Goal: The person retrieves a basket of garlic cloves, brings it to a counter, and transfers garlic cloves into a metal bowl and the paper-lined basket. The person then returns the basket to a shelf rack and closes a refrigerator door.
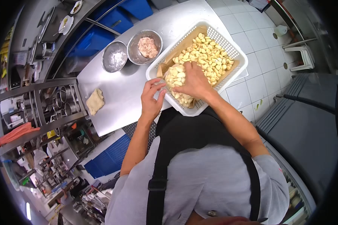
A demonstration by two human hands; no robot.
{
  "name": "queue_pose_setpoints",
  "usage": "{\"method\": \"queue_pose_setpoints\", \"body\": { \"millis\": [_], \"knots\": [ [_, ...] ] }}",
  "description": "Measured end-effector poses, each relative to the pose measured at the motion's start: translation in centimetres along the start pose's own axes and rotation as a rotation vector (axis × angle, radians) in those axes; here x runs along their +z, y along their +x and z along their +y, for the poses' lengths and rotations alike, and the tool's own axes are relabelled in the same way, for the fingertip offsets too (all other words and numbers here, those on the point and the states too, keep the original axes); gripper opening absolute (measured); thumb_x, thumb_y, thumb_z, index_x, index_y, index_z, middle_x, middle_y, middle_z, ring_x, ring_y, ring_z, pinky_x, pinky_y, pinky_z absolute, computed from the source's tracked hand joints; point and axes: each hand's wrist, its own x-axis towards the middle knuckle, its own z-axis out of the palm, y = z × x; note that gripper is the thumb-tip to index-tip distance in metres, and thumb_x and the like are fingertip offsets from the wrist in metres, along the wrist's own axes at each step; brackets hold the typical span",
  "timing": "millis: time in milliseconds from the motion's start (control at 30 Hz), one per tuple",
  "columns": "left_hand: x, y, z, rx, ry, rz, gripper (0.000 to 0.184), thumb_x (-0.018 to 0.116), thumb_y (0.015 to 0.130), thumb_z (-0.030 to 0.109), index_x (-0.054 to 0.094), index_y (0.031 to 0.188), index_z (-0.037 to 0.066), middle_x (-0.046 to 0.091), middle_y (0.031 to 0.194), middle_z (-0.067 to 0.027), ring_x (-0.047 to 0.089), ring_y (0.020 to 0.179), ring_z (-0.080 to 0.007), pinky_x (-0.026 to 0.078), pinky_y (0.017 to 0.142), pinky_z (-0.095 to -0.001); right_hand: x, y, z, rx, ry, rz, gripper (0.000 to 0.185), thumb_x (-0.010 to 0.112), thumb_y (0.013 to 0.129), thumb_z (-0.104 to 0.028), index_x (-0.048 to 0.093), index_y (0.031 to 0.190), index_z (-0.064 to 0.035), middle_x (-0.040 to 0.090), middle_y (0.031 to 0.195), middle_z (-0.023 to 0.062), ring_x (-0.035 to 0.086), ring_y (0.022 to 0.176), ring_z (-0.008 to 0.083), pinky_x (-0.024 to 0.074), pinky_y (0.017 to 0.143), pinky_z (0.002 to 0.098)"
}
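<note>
The white basket (241,56) sits at the table's (124,93) right side, its near corner reaching the edge by the person's dark apron (199,127). Inside, at the near-left end, lies a clear bag (172,75) of pale yellow pieces, with loose pieces (210,50) filling much of the space beyond it over brown paper. The right hand (196,81) bends over the bag, thumb and fingers spread against it; how firmly they close cannot be told. The left hand (152,99) is at the basket's left rim, fingers curled, thumb apart; whether it pinches the plastic is unclear. A bowl of pink mince (147,47) stands just beside the basket's left wall, a second bowl (114,56) next to it. Bare steel stretches leftward to a folded pale cloth (95,101) near the far-left edge.
</note>
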Motion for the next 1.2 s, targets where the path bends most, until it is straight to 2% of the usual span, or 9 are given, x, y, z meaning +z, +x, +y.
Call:
{"method": "queue_pose_setpoints", "body": {
  "millis": [333, 467, 567, 667, 767, 933, 1033, 1067, 1200],
  "knots": [
    [0.7, 1.1, 1.1, -0.157, -0.082, 0.162, 0.021, 0.075, 0.086, 0.006, 0.074, 0.107, 0.003, 0.069, 0.112, -0.0078, 0.056, 0.081, -0.0119, 0.048, 0.075, -0.0255, -1.2, 3.3, 3.8, 0.102, 0.43, -0.058, 0.093, 0.087, 0.063, -0.047, 0.056, 0.132, 0.0077, 0.072, 0.113, 0.0233, 0.071, 0.103, 0.0328, 0.0543, 0.093, 0.037],
    [0.5, 1.8, 1.5, -0.197, -0.013, 0.214, 0.022, 0.074, 0.091, 0.021, 0.075, 0.101, 0.0, 0.071, 0.096, -0.01, 0.059, 0.075, -0.0155, 0.05, 0.069, -0.0305, -1.6, 4.3, 5.2, 0.218, 0.961, -0.161, 0.082, 0.084, 0.075, -0.026, 0.047, 0.137, 0.0127, 0.067, 0.121, 0.0226, 0.07, 0.103, 0.0251, 0.0581, 0.089, 0.0333],
    [-0.3, 2.7, 3.9, -0.376, -0.133, 0.155, 0.038, 0.069, 0.098, 0.032, 0.071, 0.117, -0.001, 0.071, 0.112, -0.0111, 0.063, 0.085, -0.0168, 0.05, 0.077, -0.0283, -4.1, 4.1, 4.6, 0.151, 1.202, -0.193, 0.067, 0.078, 0.083, -0.018, 0.048, 0.136, 0.0087, 0.067, 0.121, 0.0185, 0.07, 0.105, 0.0242, 0.0605, 0.087, 0.0349],
    [-1.1, 4.1, 6.0, -0.562, -0.875, 0.055, 0.063, 0.062, 0.101, 0.047, 0.055, 0.14, -0.002, 0.065, 0.126, -0.0163, 0.066, 0.104, -0.0237, 0.054, 0.088, -0.035, -6.7, 4.0, 2.8, -0.008, 1.353, -0.202, 0.065, 0.08, 0.084, -0.024, 0.052, 0.134, 0.0068, 0.068, 0.119, 0.0169, 0.07, 0.103, 0.0235, 0.0591, 0.088, 0.0325],
    [-2.2, 5.2, 7.4, -0.416, -1.347, -0.203, 0.076, 0.065, 0.097, 0.053, 0.043, 0.149, 0.002, 0.058, 0.136, -0.0192, 0.065, 0.115, -0.0298, 0.056, 0.096, -0.0429, -9.7, 2.0, -3.0, -0.044, 1.095, -0.029, 0.07, 0.082, 0.084, -0.028, 0.05, 0.135, 0.0083, 0.068, 0.117, 0.0155, 0.07, 0.1, 0.0211, 0.0581, 0.087, 0.0324],
    [-3.0, 4.7, 6.8, -0.199, -1.501, -0.155, 0.086, 0.062, 0.097, 0.055, 0.031, 0.154, 0.0, 0.05, 0.147, -0.0226, 0.056, 0.131, -0.0369, 0.051, 0.108, -0.0501, -12.1, 0.7, -4.7, -0.416, 0.766, -0.035, 0.055, 0.075, 0.094, -0.03, 0.06, 0.138, 0.0001, 0.066, 0.125, 0.007, 0.061, 0.117, 0.0153, 0.0506, 0.098, 0.0276],
    [-3.9, 2.9, 5.4, -0.137, -1.614, -0.075, 0.085, 0.059, 0.099, 0.054, 0.028, 0.156, 0.0, 0.045, 0.152, -0.0235, 0.051, 0.136, -0.0373, 0.047, 0.112, -0.0502, -9.5, -1.0, -4.5, -0.249, 0.669, -0.206, 0.048, 0.071, 0.096, -0.027, 0.062, 0.136, -0.0012, 0.063, 0.133, 0.0075, 0.061, 0.117, 0.0156, 0.0532, 0.093, 0.0283],
    [-4.2, 2.0, 5.2, -0.14, -1.6, -0.002, 0.084, 0.057, 0.099, 0.055, 0.028, 0.156, 0.0, 0.044, 0.153, -0.0235, 0.05, 0.137, -0.0375, 0.046, 0.113, -0.0507, -8.5, -1.7, -4.7, -0.273, 0.933, -0.408, 0.04, 0.066, 0.098, -0.023, 0.065, 0.133, -0.0028, 0.066, 0.13, 0.0085, 0.064, 0.114, 0.0176, 0.0557, 0.089, 0.031],
    [-6.0, -2.1, 1.9, -0.181, -1.566, 0.157, 0.081, 0.05, 0.102, 0.057, 0.026, 0.158, 0.004, 0.04, 0.157, -0.0205, 0.045, 0.142, -0.0387, 0.04, 0.117, -0.0526, -9.1, -0.6, 2.2, -0.119, 0.531, -0.024, 0.042, 0.066, 0.098, -0.024, 0.065, 0.133, -0.0012, 0.07, 0.12, 0.0122, 0.069, 0.104, 0.0222, 0.0568, 0.089, 0.0351]
  ]
}}
